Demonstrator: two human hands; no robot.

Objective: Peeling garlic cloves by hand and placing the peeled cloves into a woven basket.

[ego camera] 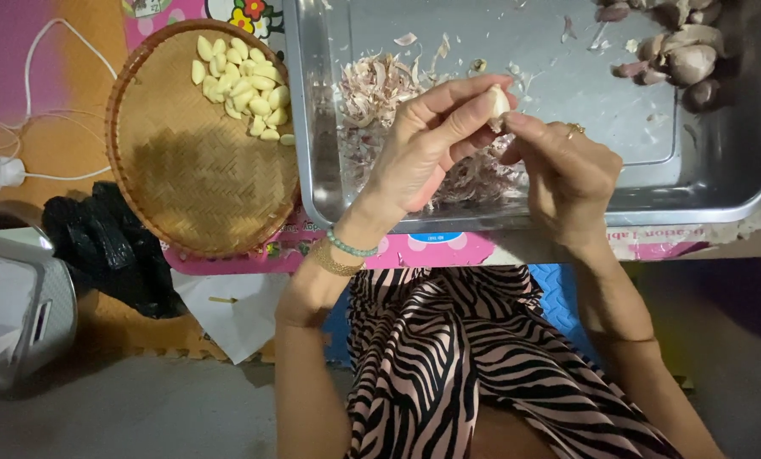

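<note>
Left hand (pixel 423 153) and right hand (pixel 563 174) meet above the rectangular steel tray (pixel 738 183); both grips are clamped on one pale garlic clove (pixel 499 105), held over a heap of papery skins (pixel 380 89). Peeled cloves (pixel 244 85) (a small pile) lie in the round woven bamboo basket (pixel 193 178) beside the tray.
</note>
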